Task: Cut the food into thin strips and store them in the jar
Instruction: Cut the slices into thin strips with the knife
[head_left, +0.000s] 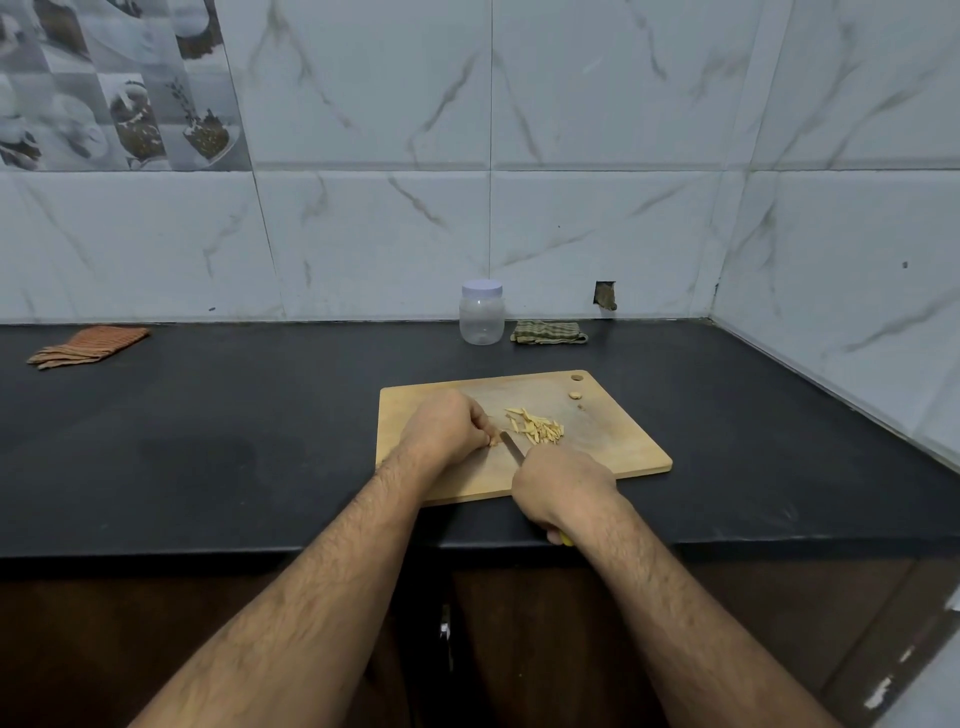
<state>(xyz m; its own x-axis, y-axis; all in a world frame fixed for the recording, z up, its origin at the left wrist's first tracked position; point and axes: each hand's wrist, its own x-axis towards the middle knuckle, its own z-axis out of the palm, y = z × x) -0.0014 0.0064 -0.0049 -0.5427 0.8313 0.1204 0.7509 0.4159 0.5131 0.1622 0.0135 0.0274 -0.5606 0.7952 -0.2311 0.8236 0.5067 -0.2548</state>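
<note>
On the wooden cutting board (613, 447), the left hand (449, 428) curls its fingers (485, 434) to pinch a small piece of food (495, 441), while the right hand (561, 486) at 5 o'clock grips the knife (513, 448). Cut strips (535, 426) lie at 3 o'clock of the blade, and the lidded jar (482, 313) stands at 12 o'clock on the counter (234, 415), beside a green cloth (548, 332)

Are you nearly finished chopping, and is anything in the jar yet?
Partly. Done: a pile of strips lies on the board. In hand: the left hand pins a small piece while the right hand works the knife. Left: a few bits near the board's corner, and filling the jar, which looks empty with its lid on.
</note>
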